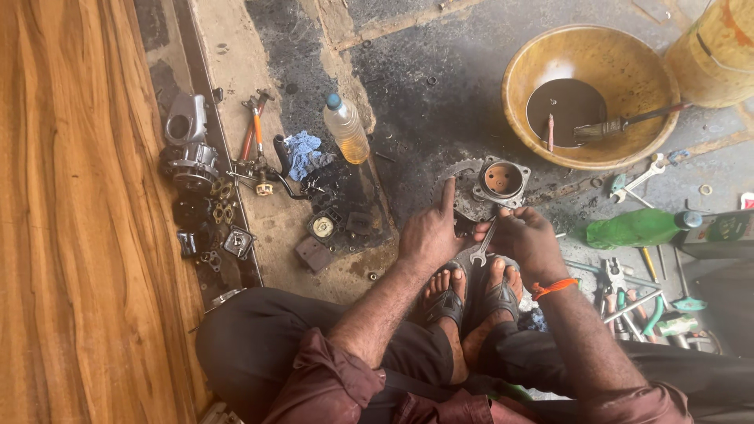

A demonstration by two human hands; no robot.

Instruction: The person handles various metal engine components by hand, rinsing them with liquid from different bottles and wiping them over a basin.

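I squat on an oily floor with my feet together. My left hand [430, 232] rests on a toothed sprocket wheel [462, 182], its forefinger stretched along the wheel's rim. My right hand [525, 235] is closed around a small combination spanner [481, 246], whose open jaw points down toward my sandals. Just beyond both hands lies a round metal engine housing [501, 180] with a rust-coloured bore. An orange thread is tied round my right wrist.
A yellow basin [646, 86] of dark oil with a brush stands at the back right. A bottle of yellowish liquid [346, 129], a blue rag [303, 154], pliers [256, 126] and engine parts [191, 157] lie left. A green bottle [640, 228] and hand tools [636, 302] lie right. A wooden board [71, 212] runs along the left.
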